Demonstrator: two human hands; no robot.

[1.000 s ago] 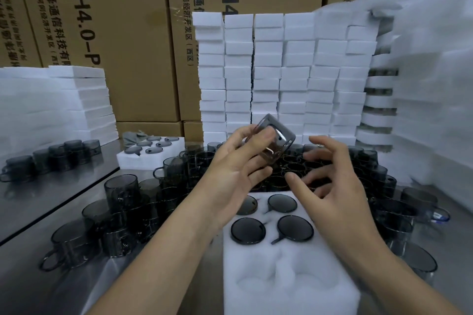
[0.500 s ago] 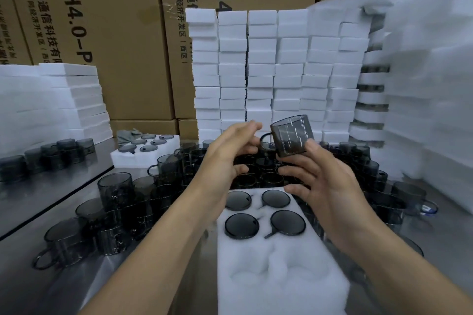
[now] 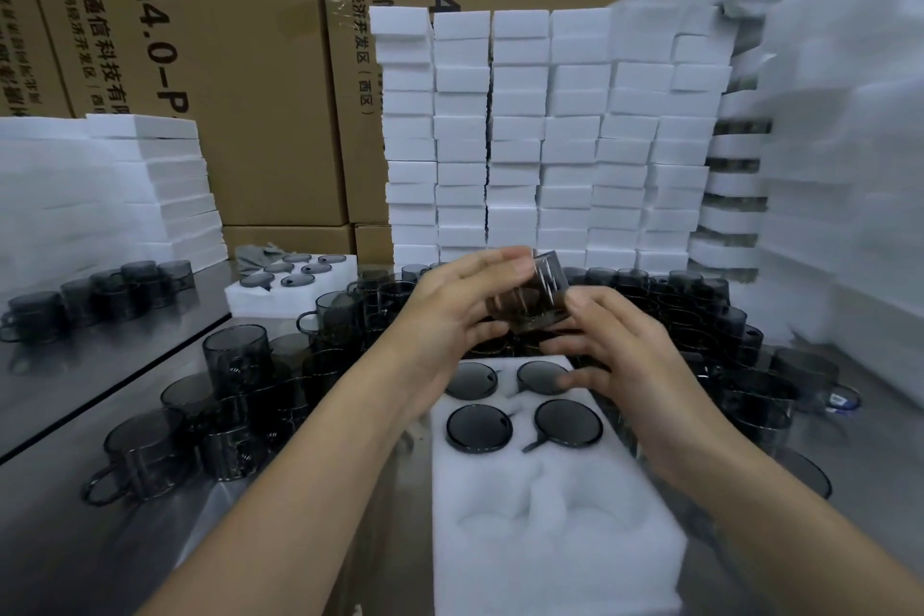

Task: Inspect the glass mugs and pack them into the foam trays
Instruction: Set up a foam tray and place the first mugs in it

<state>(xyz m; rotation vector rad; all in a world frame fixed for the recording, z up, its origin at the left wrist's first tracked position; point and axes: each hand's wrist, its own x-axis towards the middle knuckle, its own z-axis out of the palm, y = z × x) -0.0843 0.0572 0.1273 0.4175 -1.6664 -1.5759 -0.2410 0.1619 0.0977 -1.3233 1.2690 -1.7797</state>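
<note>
A smoky grey glass mug [image 3: 537, 295] is held up over the table between both hands. My left hand [image 3: 452, 310] grips its left side, fingers curled over the top. My right hand [image 3: 620, 355] holds its lower right side with thumb and fingers. Below them lies a white foam tray [image 3: 550, 515] with several mugs sunk into its far pockets [image 3: 479, 428], and two near pockets are bare. Many loose grey mugs [image 3: 235, 355] crowd the steel table around the tray.
Stacks of white foam blocks [image 3: 550, 140] rise behind the mugs, more foam piles stand at left [image 3: 125, 195] and right [image 3: 850, 165]. A filled foam tray [image 3: 290, 285] sits at the back left. Cardboard boxes [image 3: 225, 40] form the back wall.
The mug passed from my left hand toward my right, then both hands closed on it. It has dropped slightly lower and tilted.
</note>
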